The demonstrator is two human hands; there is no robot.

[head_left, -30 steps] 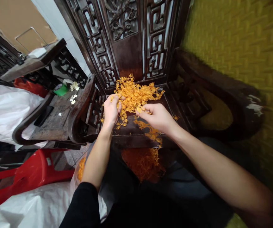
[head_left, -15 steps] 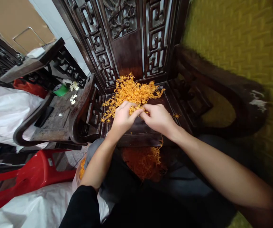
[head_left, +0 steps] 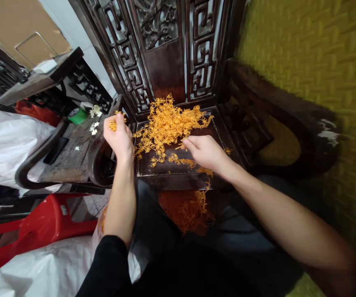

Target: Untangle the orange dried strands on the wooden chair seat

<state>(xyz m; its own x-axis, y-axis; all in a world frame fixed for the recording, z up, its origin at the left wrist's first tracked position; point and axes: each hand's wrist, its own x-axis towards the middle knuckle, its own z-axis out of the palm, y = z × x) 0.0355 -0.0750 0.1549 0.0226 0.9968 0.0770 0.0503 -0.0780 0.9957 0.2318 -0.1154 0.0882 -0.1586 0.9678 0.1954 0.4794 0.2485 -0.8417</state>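
A heap of orange, thin, branching plastic-looking pieces [head_left: 171, 121] lies on the dark wooden chair seat [head_left: 148, 170]. My left hand [head_left: 119, 136] is raised left of the heap, over the chair's armrest. Its fingers are curled around a bunch of small orange pieces [head_left: 112, 125]. In front of the heap, my right hand [head_left: 205, 152] pinches short orange stems [head_left: 180, 146] between thumb and fingertips. Below the seat's front edge, between my legs, lies a second tangle of orange stems [head_left: 190, 212] in a reddish container or bag whose shape I cannot make out.
The carved chair back [head_left: 168, 70] rises behind the heap. A curved wooden armrest [head_left: 307, 136] stands at right. On the left are another wooden seat [head_left: 72, 159] with green tape [head_left: 78, 116] and white bits, a red plastic stool [head_left: 46, 222] and white sacks [head_left: 48, 272].
My hands were together in front of the heap. The left has moved away to the left with its orange bunch; the right has stayed nearly in place, still pinching. Loose orange pieces now show beneath it.
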